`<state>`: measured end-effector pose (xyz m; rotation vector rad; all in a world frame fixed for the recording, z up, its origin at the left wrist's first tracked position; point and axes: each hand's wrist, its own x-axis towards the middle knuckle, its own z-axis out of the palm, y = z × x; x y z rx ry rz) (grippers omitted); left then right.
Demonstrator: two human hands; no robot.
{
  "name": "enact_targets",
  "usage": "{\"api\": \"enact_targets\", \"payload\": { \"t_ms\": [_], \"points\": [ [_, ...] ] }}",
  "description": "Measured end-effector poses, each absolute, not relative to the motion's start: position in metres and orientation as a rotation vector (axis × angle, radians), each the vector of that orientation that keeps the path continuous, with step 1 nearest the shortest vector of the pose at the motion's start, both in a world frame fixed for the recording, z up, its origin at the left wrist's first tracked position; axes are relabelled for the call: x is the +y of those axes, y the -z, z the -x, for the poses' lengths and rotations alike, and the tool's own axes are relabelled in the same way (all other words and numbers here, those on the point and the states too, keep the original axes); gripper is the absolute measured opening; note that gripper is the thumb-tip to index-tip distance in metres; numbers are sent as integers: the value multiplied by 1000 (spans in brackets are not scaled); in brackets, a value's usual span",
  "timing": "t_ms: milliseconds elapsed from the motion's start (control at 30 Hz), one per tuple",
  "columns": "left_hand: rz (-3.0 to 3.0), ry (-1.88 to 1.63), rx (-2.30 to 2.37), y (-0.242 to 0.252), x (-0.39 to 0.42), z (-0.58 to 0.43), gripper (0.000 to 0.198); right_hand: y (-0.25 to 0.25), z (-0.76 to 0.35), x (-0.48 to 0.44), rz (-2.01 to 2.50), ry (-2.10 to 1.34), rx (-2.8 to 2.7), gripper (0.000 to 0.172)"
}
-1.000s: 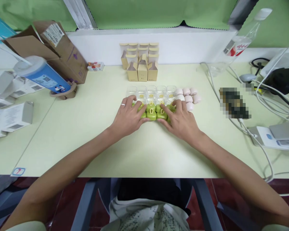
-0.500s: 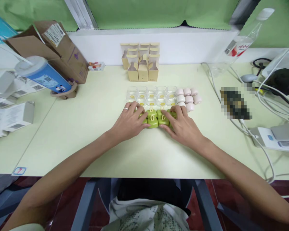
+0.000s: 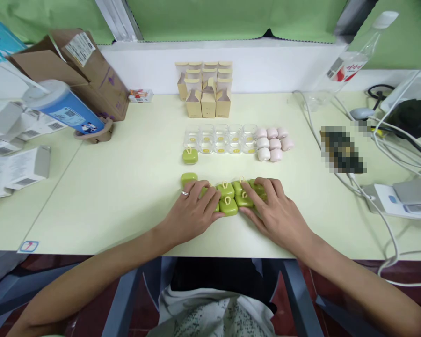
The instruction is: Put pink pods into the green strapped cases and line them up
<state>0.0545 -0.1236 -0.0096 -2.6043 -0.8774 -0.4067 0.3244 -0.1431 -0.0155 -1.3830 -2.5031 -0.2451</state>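
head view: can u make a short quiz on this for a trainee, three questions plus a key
1. True or false: the left hand wears a ring.
2. Which things sit right beside the clear containers, on their right in the picture?
a) the tan boxes
b) the pale pink and white cases
c) the blue cup
3. Fill the gap: the left hand and the right hand both touch ____ cases.

Key:
1. True.
2. b
3. Green: the hands are on a group of green cases with yellow loops.
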Motion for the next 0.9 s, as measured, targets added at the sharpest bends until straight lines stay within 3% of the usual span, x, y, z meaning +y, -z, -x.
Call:
{"api": "enact_targets", "payload": {
  "t_ms": [100,200,500,700,900],
  "points": [
    [2635,589,-919,10,-119,-36,54,10,-323,-147,1409,301,-2512,61],
    [2647,806,-1064,10,-106,-6,42,3,-326,-147,1394,406,-2445,61],
    [2734,789,-1145,38,-73,27,63,-9,-340,-74,1225,472,-2100,19],
    [2690,1005,-1204,44,-53,22,40,8,-344,-38,1145,395,-1888,15],
    [2659,1127,-1241,46,-52,20,32,20,-364,-42,1198,300,-1820,16]
  ]
}}
